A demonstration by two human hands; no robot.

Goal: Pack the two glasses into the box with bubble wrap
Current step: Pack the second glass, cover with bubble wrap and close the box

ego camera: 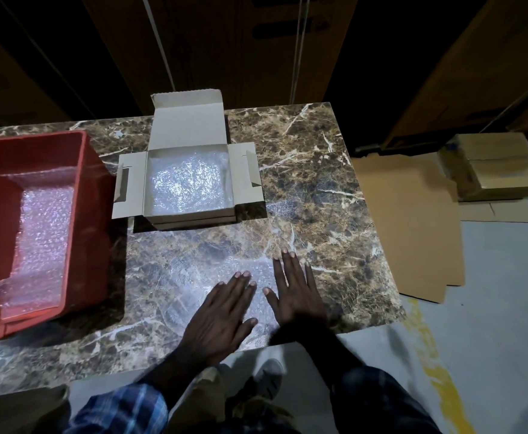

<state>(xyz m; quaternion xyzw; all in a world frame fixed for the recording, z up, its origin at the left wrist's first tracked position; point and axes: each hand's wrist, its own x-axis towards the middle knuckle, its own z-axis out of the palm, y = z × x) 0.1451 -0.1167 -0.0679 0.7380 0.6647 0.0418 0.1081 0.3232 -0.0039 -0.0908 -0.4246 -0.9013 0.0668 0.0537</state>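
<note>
A small cardboard box [137, 183] stands open at the back middle of the marble table, its lid and side flaps spread. Bubble wrap [189, 183] lines its inside. A clear sheet of bubble wrap [194, 264] lies flat on the table in front of the box. My left hand [222, 317] and my right hand [297, 292] lie side by side on the sheet's near right part, palms down, fingers straight. More bubble wrap [40, 242] lies inside a red plastic bin [81, 170] at the left. No glasses are in view.
The marble table [313, 158] ends just behind my hands at the near edge and at the right. Flattened cardboard [413, 220] and a stack of boxes [491, 167] lie on the floor to the right. Tall cartons stand behind the table.
</note>
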